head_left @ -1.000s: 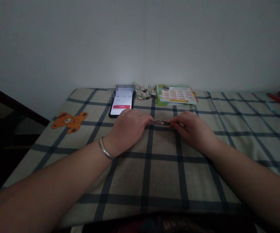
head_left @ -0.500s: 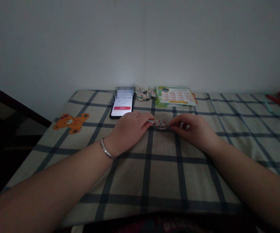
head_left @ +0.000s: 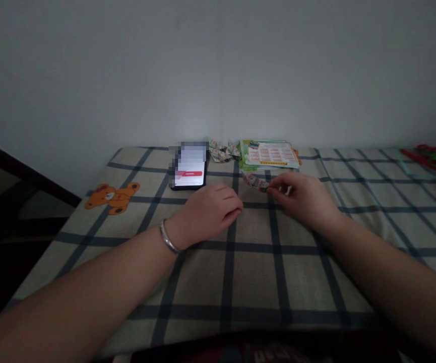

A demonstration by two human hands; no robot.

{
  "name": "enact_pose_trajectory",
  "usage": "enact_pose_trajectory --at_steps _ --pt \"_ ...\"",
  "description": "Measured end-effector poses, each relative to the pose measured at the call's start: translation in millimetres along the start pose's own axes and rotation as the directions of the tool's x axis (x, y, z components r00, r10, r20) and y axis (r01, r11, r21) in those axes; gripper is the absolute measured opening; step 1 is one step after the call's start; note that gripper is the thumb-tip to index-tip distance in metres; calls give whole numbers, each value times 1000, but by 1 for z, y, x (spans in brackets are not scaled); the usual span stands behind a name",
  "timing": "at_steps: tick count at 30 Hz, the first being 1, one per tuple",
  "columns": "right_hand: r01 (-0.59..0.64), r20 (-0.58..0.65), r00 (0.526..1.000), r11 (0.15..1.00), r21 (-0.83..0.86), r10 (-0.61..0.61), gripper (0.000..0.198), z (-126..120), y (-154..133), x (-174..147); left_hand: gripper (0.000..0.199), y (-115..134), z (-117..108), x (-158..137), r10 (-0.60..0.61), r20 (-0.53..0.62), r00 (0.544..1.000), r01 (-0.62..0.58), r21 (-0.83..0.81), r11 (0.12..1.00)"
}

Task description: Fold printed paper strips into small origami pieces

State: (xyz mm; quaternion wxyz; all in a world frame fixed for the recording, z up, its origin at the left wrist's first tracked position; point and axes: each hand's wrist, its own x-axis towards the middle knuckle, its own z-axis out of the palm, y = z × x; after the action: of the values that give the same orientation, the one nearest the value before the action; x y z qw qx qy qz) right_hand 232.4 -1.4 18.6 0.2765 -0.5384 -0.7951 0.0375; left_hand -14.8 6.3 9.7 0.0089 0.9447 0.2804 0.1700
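Between the thumb and fingertips of my right hand (head_left: 303, 199), one end of a folded strip of printed paper (head_left: 256, 181) is pinched. Its free end points left and up, just in front of the stack of cards. My left hand (head_left: 213, 209), a silver bangle on its wrist, is apart from the strip, a little nearer to me. Its fingers are curled together and no object shows in them. Behind, by the wall, lie folded paper pieces (head_left: 223, 150) with similar print.
A phone (head_left: 189, 180) with a lit screen lies beyond my left hand. Right of the folded pieces is a stack of printed cards (head_left: 272, 154). A flat orange bear (head_left: 112, 197) is on the checked cloth (head_left: 253, 282) at left; red and green items (head_left: 435, 160) lie far right.
My left hand has let go of the paper strip and moved slightly toward me. The right hand keeps its end, and the strip's free end now tilts up.
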Motion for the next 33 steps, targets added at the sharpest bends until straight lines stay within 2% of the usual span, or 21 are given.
enact_pose_trajectory --at_steps 5,10,16,22,26,30,33 --pt "14 82 997 995 -95 -6 13 3 -14 11 18 1 2 -2 30 17 999 -31 20 999" --pt "-11 57 998 984 -180 22 17 10 -24 31 19 2 -2 -2 46 29 999 -47 34 998" --pt "24 53 999 969 -245 -11 22 27 -32 56 19 4 -2 -2 46 27 999 -48 74 996" --pt "34 56 998 973 -228 -22 26 44 -36 71 16 1 1 -2 44 36 998 -47 81 996" --pt "-12 49 999 981 -193 21 23 51 -38 73 17 -1 4 -2 57 42 997 -61 87 994" --pt "-59 59 996 991 -119 67 26 52 -36 71 18 0 5 -3 66 37 997 -69 82 994" --pt "-50 43 998 996 -69 53 31 47 -31 70 18 0 5 -3 80 21 997 -81 89 993"
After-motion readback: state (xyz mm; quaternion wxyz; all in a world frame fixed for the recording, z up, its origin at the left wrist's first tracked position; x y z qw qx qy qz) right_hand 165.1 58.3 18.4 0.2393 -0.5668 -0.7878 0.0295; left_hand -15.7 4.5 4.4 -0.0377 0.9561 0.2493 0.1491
